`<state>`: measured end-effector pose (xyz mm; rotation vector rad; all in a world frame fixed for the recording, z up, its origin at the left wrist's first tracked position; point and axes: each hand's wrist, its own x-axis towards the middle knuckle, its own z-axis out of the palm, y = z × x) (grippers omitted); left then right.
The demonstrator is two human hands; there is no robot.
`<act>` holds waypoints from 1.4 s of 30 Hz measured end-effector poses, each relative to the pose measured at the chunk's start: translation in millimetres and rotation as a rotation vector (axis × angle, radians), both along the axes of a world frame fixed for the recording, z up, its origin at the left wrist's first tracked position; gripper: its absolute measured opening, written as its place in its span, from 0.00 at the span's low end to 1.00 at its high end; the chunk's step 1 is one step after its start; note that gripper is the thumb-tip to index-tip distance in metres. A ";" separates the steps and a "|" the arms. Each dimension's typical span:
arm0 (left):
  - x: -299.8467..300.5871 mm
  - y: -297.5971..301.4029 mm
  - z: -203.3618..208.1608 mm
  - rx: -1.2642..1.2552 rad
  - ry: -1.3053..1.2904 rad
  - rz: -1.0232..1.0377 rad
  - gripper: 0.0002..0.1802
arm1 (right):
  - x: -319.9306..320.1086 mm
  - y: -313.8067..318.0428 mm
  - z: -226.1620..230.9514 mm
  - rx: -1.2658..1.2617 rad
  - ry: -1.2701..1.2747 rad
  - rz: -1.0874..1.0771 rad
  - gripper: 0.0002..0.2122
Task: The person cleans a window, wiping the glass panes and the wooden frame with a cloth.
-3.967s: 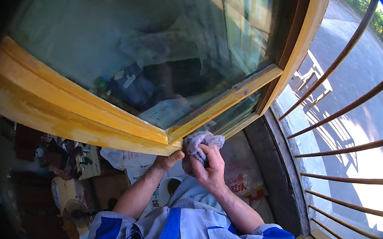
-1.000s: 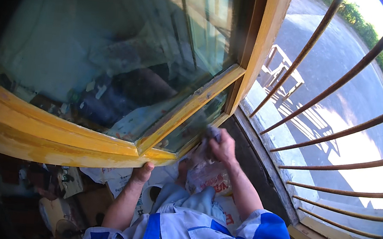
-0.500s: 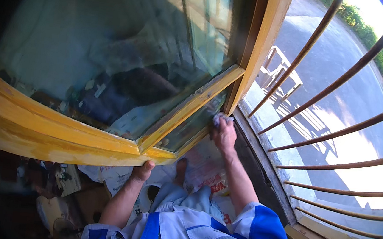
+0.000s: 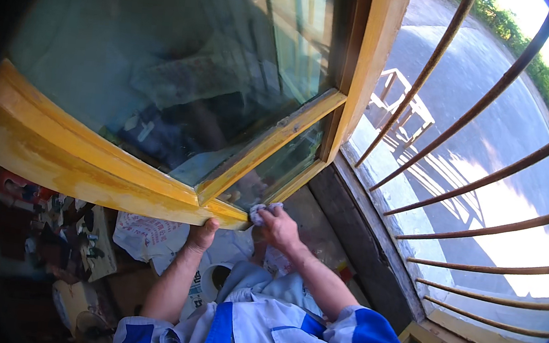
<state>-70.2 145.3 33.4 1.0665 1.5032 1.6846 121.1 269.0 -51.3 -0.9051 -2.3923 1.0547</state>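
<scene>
A yellow-painted wooden window sash (image 4: 153,193) with glass panes (image 4: 184,83) hangs open in front of me. My left hand (image 4: 202,235) grips the lower outer edge of the sash, the thumb on the wood and the other fingers mostly hidden. In my right hand (image 4: 280,230) is a crumpled whitish rag (image 4: 258,214), pressed against the sash's bottom rail near its outer corner. A smaller pane (image 4: 274,171) lies just above the rag, below a yellow crossbar (image 4: 270,146) with worn paint.
To the right, rusty bars (image 4: 480,99) cross the window opening above a weathered sill (image 4: 380,241). Outside stands a wooden stand (image 4: 403,108) on pavement. Printed plastic sacks (image 4: 149,235), a white bucket (image 4: 211,284) and clutter (image 4: 63,237) lie below.
My right hand has moved left and nearer with the rag, from the sash's hinge-side corner to its outer corner. My left hand has kept its hold; the sash has shifted slightly.
</scene>
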 end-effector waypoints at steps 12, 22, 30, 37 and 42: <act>16.1 7.7 19.1 0.004 -0.030 0.015 0.53 | 20.1 135.9 1.5 0.141 0.069 -0.634 0.22; 7.8 1.4 9.6 -0.046 -0.026 0.001 0.49 | -18.3 -29.9 7.7 0.032 0.114 -0.157 0.24; 3.5 -0.9 4.4 -0.058 -0.041 -0.029 0.49 | -8.8 5.5 30.2 0.037 -0.100 0.135 0.20; 20.1 -0.5 18.5 -0.024 -0.021 0.001 0.52 | 6.6 30.0 38.7 0.529 -0.197 0.352 0.14; 15.7 -0.4 18.3 -0.032 0.002 -0.009 0.53 | 20.0 46.3 29.5 0.703 -0.177 0.330 0.14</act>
